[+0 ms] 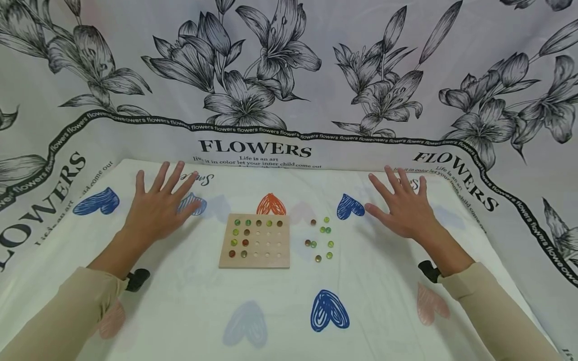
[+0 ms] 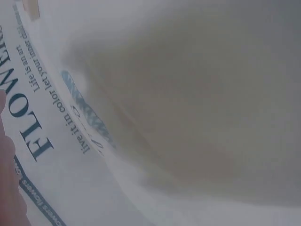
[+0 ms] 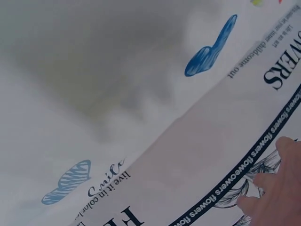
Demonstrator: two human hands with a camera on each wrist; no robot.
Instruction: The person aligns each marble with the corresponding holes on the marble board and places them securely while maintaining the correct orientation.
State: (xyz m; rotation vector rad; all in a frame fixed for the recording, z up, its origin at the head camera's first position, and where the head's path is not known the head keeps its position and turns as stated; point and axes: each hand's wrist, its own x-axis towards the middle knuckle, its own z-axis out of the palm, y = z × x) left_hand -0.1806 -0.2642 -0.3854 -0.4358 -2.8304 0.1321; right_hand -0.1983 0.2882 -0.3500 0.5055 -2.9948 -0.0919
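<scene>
Both hands are held over the white cloth with their fingers spread and nothing in them. My left hand is to the left of a flat wooden board, and my right hand is on the far right, apart from everything. Rows of small holes mark the board. Glass marbles in green, brown and red fill its back row and the left columns; the other holes show bare wood. Between the board and my right hand lie several loose marbles, green and brown. In the wrist views only part of each hand shows.
A white cloth printed with blue, red and pink hearts covers the table. Behind it and along the sides hangs a curtain with black line-drawn flowers and lettering. A dark strap sits at the left wrist, another at the right.
</scene>
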